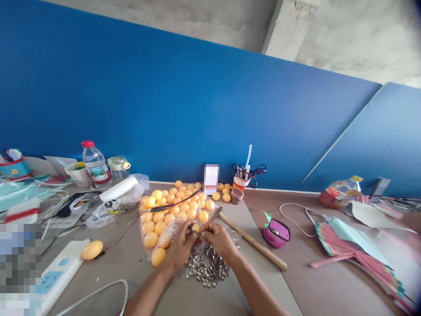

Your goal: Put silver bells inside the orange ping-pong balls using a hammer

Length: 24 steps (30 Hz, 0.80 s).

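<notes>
My left hand [182,245] and my right hand [219,239] meet above the desk, fingers pinched close together. Between the fingertips shows a small yellowish piece [196,228], mostly hidden by the fingers, and its kind is not clear. Just below them lies a pile of small shiny silver metal beads or bells [208,268]. A clear plastic bag of orange table-tennis balls [171,208] rests beyond and to the left, with a dark thin strap-like tool [174,203] across it. Beside my right hand is a wooden stick-like handle [255,240] with a dark metal end.
A purple pouch [276,233] and a pink folding fan [345,248] lie to the right. A phone [211,179] leans near a cup of scissors [241,181]. At left are a power strip [62,276], cables, a water bottle [97,166] and a glass jug [118,169]. A blue partition [184,101] closes the back.
</notes>
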Tool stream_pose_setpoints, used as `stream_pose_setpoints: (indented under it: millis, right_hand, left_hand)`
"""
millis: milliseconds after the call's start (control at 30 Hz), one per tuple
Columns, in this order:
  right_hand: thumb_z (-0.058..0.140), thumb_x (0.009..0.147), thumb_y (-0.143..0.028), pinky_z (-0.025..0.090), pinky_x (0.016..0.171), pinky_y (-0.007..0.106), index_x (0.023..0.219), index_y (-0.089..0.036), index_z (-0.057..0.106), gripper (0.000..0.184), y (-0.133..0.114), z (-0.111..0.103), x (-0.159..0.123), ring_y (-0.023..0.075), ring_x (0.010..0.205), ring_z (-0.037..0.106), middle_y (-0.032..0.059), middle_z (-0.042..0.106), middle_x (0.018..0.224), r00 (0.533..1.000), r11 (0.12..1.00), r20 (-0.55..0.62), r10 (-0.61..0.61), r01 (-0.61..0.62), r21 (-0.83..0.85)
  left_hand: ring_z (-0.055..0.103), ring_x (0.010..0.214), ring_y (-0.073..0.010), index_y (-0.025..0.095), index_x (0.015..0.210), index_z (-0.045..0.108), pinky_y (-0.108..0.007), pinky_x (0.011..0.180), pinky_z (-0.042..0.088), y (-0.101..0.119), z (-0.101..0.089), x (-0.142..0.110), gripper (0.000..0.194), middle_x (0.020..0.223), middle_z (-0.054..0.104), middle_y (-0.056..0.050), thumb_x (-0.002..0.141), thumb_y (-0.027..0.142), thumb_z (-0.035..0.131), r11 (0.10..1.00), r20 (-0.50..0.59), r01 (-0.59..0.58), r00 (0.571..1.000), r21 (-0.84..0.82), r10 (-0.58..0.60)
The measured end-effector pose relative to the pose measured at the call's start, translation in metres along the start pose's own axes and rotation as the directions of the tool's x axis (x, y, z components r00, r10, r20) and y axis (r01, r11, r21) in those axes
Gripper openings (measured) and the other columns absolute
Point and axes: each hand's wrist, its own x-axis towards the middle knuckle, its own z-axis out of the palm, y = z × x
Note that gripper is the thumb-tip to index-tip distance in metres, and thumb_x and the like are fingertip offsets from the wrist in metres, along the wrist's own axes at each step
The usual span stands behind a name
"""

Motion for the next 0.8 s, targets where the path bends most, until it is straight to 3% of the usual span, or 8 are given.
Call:
stream_pose_setpoints:
  millis: [367, 800]
  right_hand:
    - [0.055, 0.064, -0.02, 0.03, 0.05, 0.023, 0.065, -0.018, 0.056, 0.002, 0.0004, 0.0011, 0.0003, 0.0099, 0.046, 0.041, -0.0061, 0.048, 0.047, 0.999, 0.998, -0.002, 0.047, -0.047, 0.03]
    - [0.056, 0.062, -0.023, 0.028, 0.049, 0.023, 0.066, -0.018, 0.055, 0.007, -0.0023, 0.0004, -0.0023, 0.0094, 0.044, 0.041, -0.0061, 0.049, 0.045, 0.995, 0.992, 0.013, 0.099, -0.1, 0.082]
  left_hand:
    - [0.06, 0.111, -0.0272, 0.021, 0.113, 0.057, -0.042, 0.098, 0.044, -0.0034, 0.0004, 0.0, 0.035, 0.118, 0.066, -0.009, 0.085, 0.043, 0.053, 0.999, -0.026, 0.0, 1.0, 0.049, 0.001]
    - [0.056, 0.116, -0.027, 0.019, 0.117, 0.056, -0.042, 0.103, 0.041, 0.0023, 0.0026, -0.0039, 0.038, 0.122, 0.064, -0.011, 0.083, 0.037, 0.054, 0.998, -0.038, -0.007, 0.999, 0.065, 0.01]
